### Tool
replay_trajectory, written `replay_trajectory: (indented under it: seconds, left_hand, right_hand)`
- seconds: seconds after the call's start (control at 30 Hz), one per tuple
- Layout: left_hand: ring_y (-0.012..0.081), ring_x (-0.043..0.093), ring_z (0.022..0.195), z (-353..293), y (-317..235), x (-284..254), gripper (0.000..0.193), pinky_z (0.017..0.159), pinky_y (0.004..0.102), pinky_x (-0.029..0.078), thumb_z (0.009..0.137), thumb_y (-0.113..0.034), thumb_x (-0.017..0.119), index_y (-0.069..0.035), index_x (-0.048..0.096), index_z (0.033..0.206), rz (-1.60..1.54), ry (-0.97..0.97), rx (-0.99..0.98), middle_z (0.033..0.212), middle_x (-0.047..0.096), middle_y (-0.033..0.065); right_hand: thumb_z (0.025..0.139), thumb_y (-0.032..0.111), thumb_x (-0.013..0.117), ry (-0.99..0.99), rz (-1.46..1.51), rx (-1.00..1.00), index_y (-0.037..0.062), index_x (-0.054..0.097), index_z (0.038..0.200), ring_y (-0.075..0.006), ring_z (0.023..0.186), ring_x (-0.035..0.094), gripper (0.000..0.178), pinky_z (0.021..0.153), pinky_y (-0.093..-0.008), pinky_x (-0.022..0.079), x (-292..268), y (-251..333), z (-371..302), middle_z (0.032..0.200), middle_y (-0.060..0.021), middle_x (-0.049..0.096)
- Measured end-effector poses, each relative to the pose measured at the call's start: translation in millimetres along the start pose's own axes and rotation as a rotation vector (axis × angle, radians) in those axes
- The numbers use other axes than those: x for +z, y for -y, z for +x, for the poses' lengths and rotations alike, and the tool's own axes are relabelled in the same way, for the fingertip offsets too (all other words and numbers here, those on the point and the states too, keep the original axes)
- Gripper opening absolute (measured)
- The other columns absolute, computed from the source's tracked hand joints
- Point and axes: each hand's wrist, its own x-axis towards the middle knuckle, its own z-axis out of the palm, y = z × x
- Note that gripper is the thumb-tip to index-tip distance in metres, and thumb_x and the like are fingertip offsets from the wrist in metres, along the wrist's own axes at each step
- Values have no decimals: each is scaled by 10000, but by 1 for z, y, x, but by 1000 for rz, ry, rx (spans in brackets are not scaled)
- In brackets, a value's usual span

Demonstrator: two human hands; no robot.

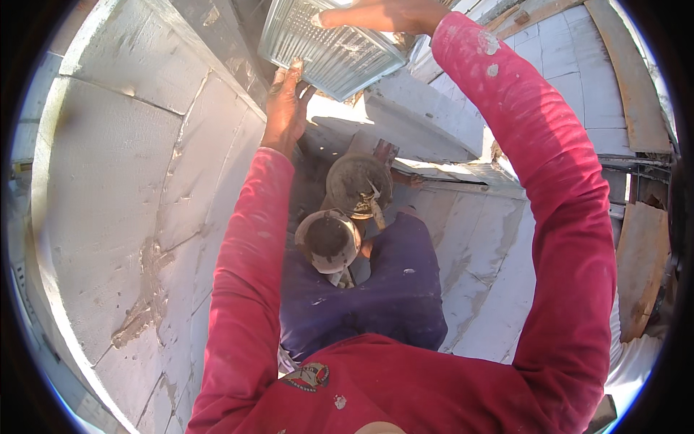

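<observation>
pale block wall [119, 188] at left, brown board [641, 253], bright sunlight

The ribbed glass panel [329, 54] is cut off by the view's upper edge and partly covered by the right hand [387, 14], itself cropped there. The rear bucket [348, 173] is overlapped by the near bucket [353, 242], whose shaded inside cannot be made out clearly. Whitish cloth [636, 362] is partly hidden behind the right sleeve [575, 289].

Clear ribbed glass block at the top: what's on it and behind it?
The right hand lies over the upper part of the clear ribbed glass block; the left hand touches its lower edge. Whatever is directly behind it is covered.
</observation>
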Motion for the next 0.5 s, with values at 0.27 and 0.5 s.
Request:
replay_trajectory:
  seconds: [0.27, 0.5]
  left_hand:
    - [291, 586, 1227, 23, 43, -23, 563, 1076, 468, 510, 950, -220, 776, -26, 449, 1366, -10, -193, 47, 1321, 559, 145]
    - [280, 620, 1164, 47, 85, -52, 541, 1017, 446, 557, 941, -197, 786, 9, 452, 1314, 2, -184, 74, 1284, 576, 168]
  right_hand:
    - [851, 542, 757, -46, -50, 165, -124, 330, 1528, -415, 1453, 402, 1041, 1215, -428, 310, 51, -16, 7, 1553, -339, 410]
    - [804, 577, 784, -5, -65, 132, -140, 300, 1532, -433, 1486, 353, 1130, 1242, -423, 282, 89, -56, 20, 1556, -369, 376]
